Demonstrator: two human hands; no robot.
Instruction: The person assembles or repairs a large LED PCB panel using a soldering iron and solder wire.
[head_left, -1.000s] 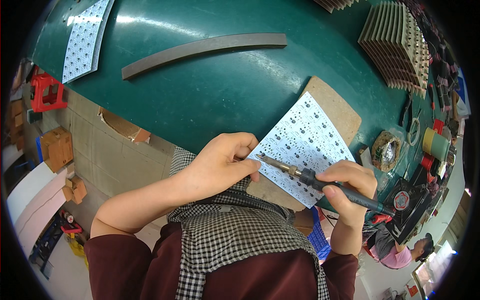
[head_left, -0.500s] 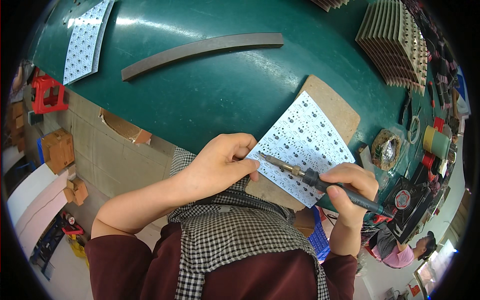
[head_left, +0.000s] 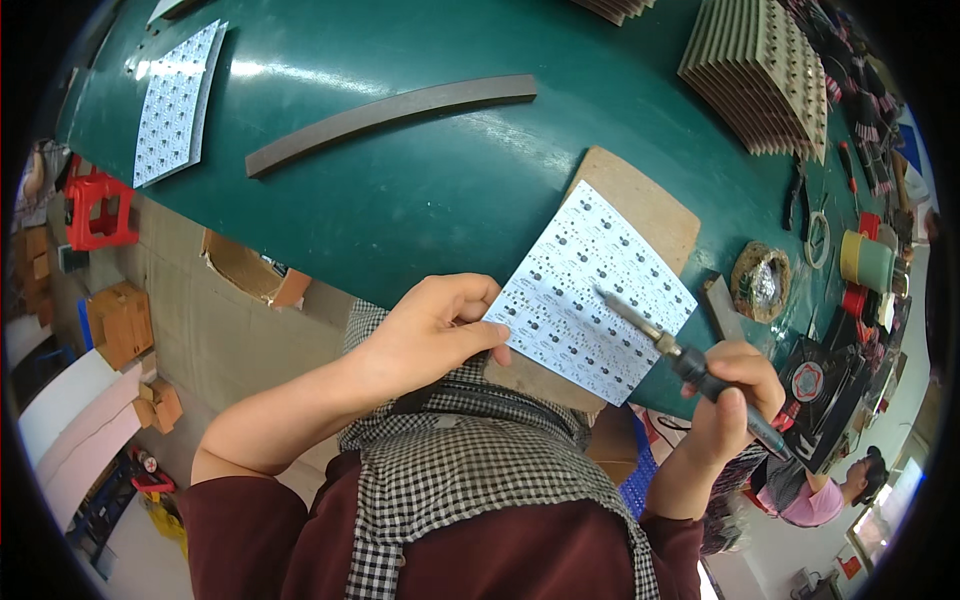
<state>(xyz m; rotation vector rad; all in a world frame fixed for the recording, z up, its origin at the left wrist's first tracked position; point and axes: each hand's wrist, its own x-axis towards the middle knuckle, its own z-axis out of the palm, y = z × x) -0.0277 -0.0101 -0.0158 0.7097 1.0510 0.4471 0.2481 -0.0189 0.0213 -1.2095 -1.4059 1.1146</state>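
Observation:
My left hand (head_left: 440,325) pinches the left corner of a white circuit board (head_left: 570,310) dotted with small dark parts. The board lies tilted over a brown backing board (head_left: 650,210) at the table's near edge. In my right hand (head_left: 735,395) is a soldering iron (head_left: 690,365) with a dark handle and a metal tip. That tip points up and left over the middle of the circuit board; whether it touches cannot be told. My right fingers wrap round the handle.
A long dark bar (head_left: 390,120) lies on the green table (head_left: 400,215). White boards (head_left: 175,105) are stacked far left. A rack of upright boards (head_left: 760,80) stands far right. Nearer are a round holder with shiny filling (head_left: 760,282), pliers (head_left: 796,200) and a green cup (head_left: 865,260). Another person (head_left: 815,490) sits lower right.
The soldering iron has moved right, from the board's left corner to over its middle, with my right hand. My left hand keeps its hold on the corner. The whole view has shifted slightly.

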